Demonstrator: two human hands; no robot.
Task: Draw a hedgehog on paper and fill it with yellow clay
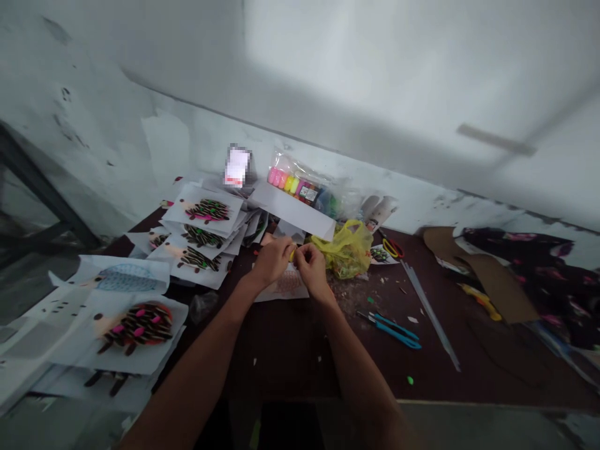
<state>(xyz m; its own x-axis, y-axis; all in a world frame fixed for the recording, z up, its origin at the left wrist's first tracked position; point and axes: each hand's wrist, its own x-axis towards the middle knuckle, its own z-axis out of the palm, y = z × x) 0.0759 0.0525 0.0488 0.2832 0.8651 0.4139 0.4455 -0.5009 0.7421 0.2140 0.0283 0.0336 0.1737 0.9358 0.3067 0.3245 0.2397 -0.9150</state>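
Observation:
My left hand (272, 261) and my right hand (312, 267) meet over the middle of the table, fingers pinched together. Between their fingertips shows a small yellow lump (292, 255), soft-looking like modelling clay; the fingers hide most of it. Directly below lies a white sheet with a brownish hedgehog drawing (285, 286), partly covered by my hands. Just right of my right hand sits a crumpled yellow plastic bag (344, 253). Behind the hands, a clear bag of pink, orange and yellow pieces (288, 181) leans by the wall, with a folded white sheet (295, 211) before it.
Stacked hedgehog pictures (199, 234) fill the left, with more pictures (135, 325) nearer me. To the right lie blue-handled snips (394, 329), clear strips (431, 319), red-and-yellow scissors (392, 247), a yellow cutter (482, 303), brown cardboard (501, 287) and dark floral cloth (529, 256).

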